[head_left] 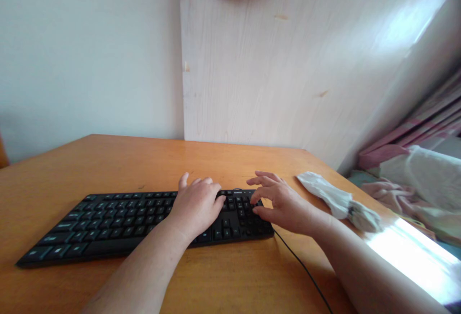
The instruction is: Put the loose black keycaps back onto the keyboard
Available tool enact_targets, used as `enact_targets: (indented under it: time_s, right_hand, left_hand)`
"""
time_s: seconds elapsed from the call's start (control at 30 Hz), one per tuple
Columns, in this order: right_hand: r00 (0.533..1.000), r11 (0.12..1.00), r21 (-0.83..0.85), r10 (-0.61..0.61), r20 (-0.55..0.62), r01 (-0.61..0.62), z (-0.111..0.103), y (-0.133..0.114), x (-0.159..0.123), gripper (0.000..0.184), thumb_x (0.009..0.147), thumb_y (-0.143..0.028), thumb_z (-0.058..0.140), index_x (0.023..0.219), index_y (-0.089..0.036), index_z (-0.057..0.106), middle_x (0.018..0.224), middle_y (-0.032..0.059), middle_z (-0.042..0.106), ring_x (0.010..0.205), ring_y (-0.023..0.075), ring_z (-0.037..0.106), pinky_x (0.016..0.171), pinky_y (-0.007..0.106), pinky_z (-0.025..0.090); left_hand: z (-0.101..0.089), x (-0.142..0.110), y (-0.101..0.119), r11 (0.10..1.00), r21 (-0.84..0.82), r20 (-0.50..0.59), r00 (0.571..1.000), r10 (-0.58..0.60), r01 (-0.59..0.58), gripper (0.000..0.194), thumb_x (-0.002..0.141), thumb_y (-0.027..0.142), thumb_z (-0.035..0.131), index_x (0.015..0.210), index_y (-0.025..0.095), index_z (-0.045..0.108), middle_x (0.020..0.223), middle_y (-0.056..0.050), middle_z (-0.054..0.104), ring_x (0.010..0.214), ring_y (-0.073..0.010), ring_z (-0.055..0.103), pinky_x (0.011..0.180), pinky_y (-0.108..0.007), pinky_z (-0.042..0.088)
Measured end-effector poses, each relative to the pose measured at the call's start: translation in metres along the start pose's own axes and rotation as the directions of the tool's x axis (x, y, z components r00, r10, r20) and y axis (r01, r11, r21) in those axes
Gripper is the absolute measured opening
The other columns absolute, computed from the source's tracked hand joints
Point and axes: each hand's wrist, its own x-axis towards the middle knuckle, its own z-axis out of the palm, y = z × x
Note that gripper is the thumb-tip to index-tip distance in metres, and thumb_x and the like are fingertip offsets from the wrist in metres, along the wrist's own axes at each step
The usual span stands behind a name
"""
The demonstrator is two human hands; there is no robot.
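A black computer keyboard lies on the wooden table, its long side running left to right. Over its right-centre keys rests my left hand, palm down, fingers apart, with the thumb by the navigation keys; the keys beneath are hidden. My right hand is at the number pad on the right end, fingers spread and bent, thumb and a fingertip at the keys. Neither hand grasps anything. Whether any key is pressed down I cannot tell.
A black cable runs over the wooden table toward its front edge. To the right lie a white cloth-like item and a greyish bundle. A wall stands behind; bedding is beyond the right edge.
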Motion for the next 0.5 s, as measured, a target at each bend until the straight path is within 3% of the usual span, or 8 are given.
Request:
enact_targets:
  time_s: [0.5]
  right_hand:
    - [0.998,0.999,-0.034,-0.009,0.063,0.012,0.0026,-0.0101,0.0016,0.010,0.077,-0.021,0.066,0.085,-0.026,0.070,0.132,0.0036,0.059,0.135,0.0323,0.036,0.105,0.056,0.032]
  left_hand:
    - [0.0014,0.0006,0.0001,1.000,0.014,-0.029,0.999,0.012,-0.012,0.024,0.091,0.037,0.048,0.090,0.025,0.068,0.091,-0.005,0.066,0.093,-0.0253,0.061,0.106,-0.063,0.018]
